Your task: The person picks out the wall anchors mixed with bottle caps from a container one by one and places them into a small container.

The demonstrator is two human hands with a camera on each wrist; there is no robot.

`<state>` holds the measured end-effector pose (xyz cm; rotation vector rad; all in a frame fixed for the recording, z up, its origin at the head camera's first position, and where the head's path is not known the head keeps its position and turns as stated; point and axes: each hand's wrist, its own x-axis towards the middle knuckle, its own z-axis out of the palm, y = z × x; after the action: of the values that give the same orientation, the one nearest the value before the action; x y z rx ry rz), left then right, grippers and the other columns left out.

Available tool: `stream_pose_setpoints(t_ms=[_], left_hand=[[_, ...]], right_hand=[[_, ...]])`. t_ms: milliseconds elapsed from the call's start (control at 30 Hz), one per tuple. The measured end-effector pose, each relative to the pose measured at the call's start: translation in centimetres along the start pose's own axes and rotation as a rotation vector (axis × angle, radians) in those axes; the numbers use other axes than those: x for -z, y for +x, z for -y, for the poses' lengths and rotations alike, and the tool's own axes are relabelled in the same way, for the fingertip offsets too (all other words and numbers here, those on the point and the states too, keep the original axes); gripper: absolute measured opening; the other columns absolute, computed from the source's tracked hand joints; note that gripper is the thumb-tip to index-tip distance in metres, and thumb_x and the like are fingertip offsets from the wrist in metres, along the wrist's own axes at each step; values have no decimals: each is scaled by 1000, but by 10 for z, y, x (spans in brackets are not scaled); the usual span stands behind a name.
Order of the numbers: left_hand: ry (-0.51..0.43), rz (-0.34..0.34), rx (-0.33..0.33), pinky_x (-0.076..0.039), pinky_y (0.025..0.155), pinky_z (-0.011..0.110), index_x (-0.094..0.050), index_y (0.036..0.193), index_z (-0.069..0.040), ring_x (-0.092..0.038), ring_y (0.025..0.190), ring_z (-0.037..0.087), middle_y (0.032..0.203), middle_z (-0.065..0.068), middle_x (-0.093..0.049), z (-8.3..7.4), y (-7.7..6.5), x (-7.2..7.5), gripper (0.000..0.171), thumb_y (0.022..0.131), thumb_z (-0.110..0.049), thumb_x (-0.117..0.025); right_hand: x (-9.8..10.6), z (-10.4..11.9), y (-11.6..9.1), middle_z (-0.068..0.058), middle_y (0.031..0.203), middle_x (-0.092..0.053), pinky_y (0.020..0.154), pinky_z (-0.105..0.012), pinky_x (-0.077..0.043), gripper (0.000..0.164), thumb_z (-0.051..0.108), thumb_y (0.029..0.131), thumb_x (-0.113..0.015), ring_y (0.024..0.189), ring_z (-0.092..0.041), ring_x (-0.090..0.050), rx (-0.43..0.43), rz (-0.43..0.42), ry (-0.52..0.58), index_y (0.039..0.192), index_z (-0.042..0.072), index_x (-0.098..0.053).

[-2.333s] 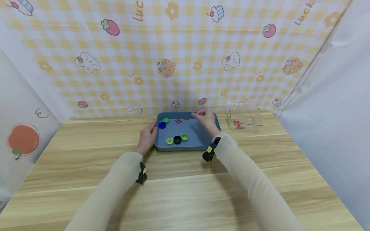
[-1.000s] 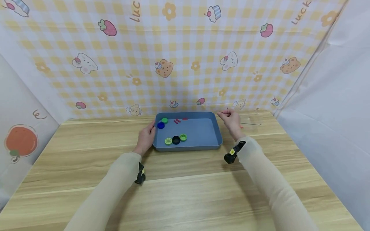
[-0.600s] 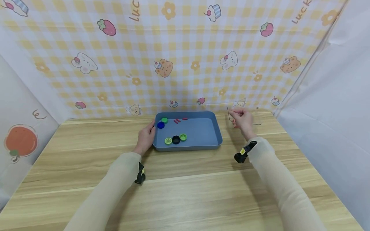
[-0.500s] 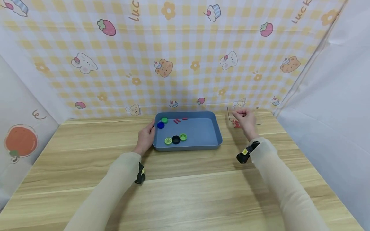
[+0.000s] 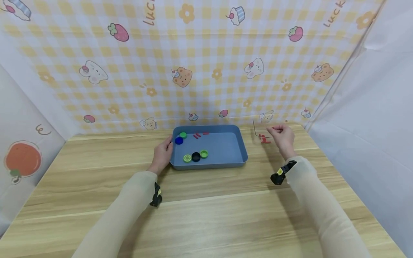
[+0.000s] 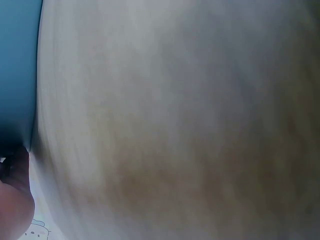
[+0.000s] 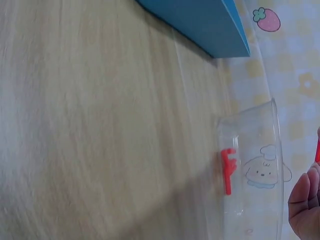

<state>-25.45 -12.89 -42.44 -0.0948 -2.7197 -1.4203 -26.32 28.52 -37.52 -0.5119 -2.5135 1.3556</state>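
My left hand [image 5: 162,152] holds the left side of the blue-grey tray [image 5: 222,165]. In the left wrist view, part of that hand [image 6: 15,202] shows at the tray's edge. Between my right hand's [image 5: 283,140] thumb and fingers is a small red stick [image 7: 318,151], partly cut off in the right wrist view. This hand is raised over the clear plastic container [image 7: 278,145], to the right of the tray. Several red sticks [image 5: 264,139] lie together in the container. In the tray, several more red sticks [image 5: 197,135] lie near the back wall.
Near the tray's back left corner are a green cap [image 5: 183,135] and a blue cap [image 5: 179,140]. Along its front sit a light green cap [image 5: 187,158], a black cap [image 5: 195,157] and another green cap [image 5: 204,154]. A patterned cloth [image 5: 206,96] hangs behind the wooden table [image 5: 206,218].
My right hand has gone from above the tray rightward to over the clear container, and the red sticks there show again beside it. The left hand stays at the tray's side.
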Motion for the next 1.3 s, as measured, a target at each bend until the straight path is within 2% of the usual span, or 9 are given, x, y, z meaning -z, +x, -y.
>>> stream_pose_setpoints(t_ms=[267,533,700,833,1033,1300], left_hand=[[9,3,4,-35,110,42,-36,143,0,-36,135,31,145,16,-38,-1,0,0,43,101,-10,-39],[8,-9,-6,-36,109,42,-37,142,1,-37,134,31,144,18,-40,1,0,-1,42,101,-9,-39],[4,-16,-12,-36,109,42,-38,141,0,-38,133,31,143,17,-41,1,0,-1,42,100,-9,-39],[6,-17,-11,-37,109,42,-38,142,0,-39,133,31,143,17,-41,0,0,-2,42,100,-9,-40],[8,-15,-12,-36,109,43,-38,142,0,-38,134,31,144,17,-41,0,1,-2,42,100,-9,-39],[14,-11,-10,-37,109,42,-38,142,-1,-38,133,30,144,16,-41,0,0,-1,42,101,-10,-39]], right_hand=[[5,-5,1,2,89,-55,58,-12,-42,23,28,87,-66,72,-3,-49,-11,-28,-27,97,10,-56],[7,-8,1,-1,94,-56,62,-17,-42,34,34,88,-64,75,-7,-49,-16,-42,-86,105,6,-57],[7,-12,2,-7,96,-61,62,-19,-41,35,32,88,-64,72,-8,-50,0,-79,-133,108,4,-58],[7,-16,4,-6,87,-60,56,-22,-38,35,33,87,-66,66,-9,-47,42,-116,-203,105,3,-62],[6,-20,7,3,66,-47,43,-25,-30,33,37,84,-69,57,-13,-40,74,-172,-281,95,6,-68],[5,-22,9,2,65,-42,42,-25,-26,28,33,84,-70,56,-14,-37,61,-172,-314,94,8,-69]])
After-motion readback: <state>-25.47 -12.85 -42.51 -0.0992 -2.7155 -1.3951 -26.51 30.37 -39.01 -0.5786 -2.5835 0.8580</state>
